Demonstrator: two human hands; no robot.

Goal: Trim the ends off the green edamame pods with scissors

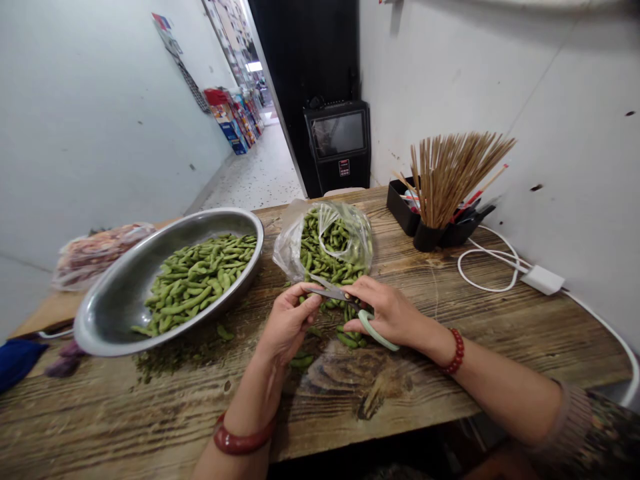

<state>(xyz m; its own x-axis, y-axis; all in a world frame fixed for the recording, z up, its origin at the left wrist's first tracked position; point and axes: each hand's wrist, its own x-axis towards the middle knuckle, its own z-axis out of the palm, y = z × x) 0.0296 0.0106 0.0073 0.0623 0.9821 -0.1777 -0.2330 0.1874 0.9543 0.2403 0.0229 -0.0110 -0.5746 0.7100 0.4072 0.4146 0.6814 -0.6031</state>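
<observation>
My right hand [387, 312] grips a pair of scissors with pale green handles [374, 331], its blades pointing left. At the blade tips, my left hand [285, 325] has its thumb and fingers pinched together; whatever lies between them is too small or hidden to make out. Just beyond both hands sits a clear plastic bag [287, 247] full of green soybean pods, with loose pods [303, 361] spilling onto the table under and beside my hands. To the left, a large metal bowl [95, 325] stands tilted, holding a heap of green pods [195, 280].
Stem trimmings [165, 360] lie below the bowl on the wooden table [440, 387]. Behind the bowl is a bag of pinkish food [103, 253]. Thin wooden sticks [445, 180] stand in a black holder [427, 238] at right, near a white adapter [543, 280] and its cable. A black speaker [337, 143] stands beyond.
</observation>
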